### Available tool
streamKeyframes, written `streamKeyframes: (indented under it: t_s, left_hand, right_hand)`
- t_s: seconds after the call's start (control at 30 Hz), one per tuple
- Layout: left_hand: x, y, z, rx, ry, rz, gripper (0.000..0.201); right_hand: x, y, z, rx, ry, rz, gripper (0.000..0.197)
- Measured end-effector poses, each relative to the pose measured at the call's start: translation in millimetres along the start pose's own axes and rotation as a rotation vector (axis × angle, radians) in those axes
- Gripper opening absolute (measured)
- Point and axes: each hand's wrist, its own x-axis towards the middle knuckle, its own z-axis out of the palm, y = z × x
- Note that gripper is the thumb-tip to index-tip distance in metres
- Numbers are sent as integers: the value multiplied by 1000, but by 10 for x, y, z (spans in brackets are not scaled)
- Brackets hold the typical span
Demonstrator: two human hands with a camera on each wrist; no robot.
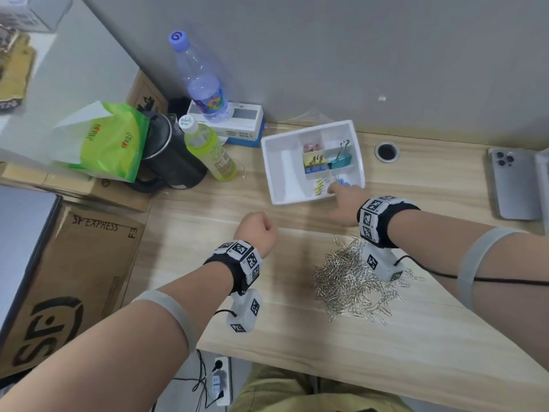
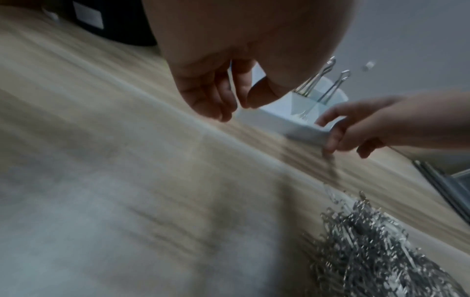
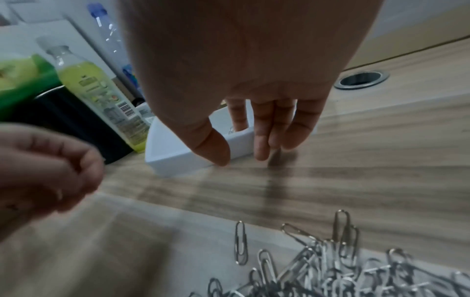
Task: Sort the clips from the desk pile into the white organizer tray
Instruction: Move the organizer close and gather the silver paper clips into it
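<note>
A heap of silver paper clips (image 1: 356,281) (image 2: 381,251) (image 3: 330,271) lies on the wooden desk near its front edge. Behind it stands the white organizer tray (image 1: 279,173) (image 2: 269,118) (image 3: 178,160), with coloured binder clips (image 1: 341,159) in its compartments. My right hand (image 1: 341,197) (image 3: 241,154) hangs over the tray's near right corner with fingers straight; the index finger dips inside and nothing is held. My left hand (image 1: 258,228) (image 2: 239,106) hovers left of the pile, curled in a fist. A small silvery bit shows between its fingers (image 3: 59,194).
A green drink bottle (image 1: 211,150), a black kettle (image 1: 169,156), a green bag (image 1: 110,138) and a tall water bottle (image 1: 202,81) crowd the back left. A phone (image 1: 511,185) lies at the right, a cable hole (image 1: 387,151) behind the tray. Cardboard boxes (image 1: 65,278) stand left of the desk.
</note>
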Motion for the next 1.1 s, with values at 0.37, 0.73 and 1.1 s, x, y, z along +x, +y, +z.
streamKeyframes:
  t_s: [0.37,0.73,1.1]
  left_hand:
    - [-48,31,-329,274,233,-74,38]
    - [-378,-437,-354,487,-141,-228,3]
    - [-549,-345,-249,454,-245,-270,11]
  right_hand:
    - [-402,-292,206,-314,-146,-199,42]
    - [-685,-224,489,-164,96,-159,77]
    - [-1023,327,562,-235,-73,103,141]
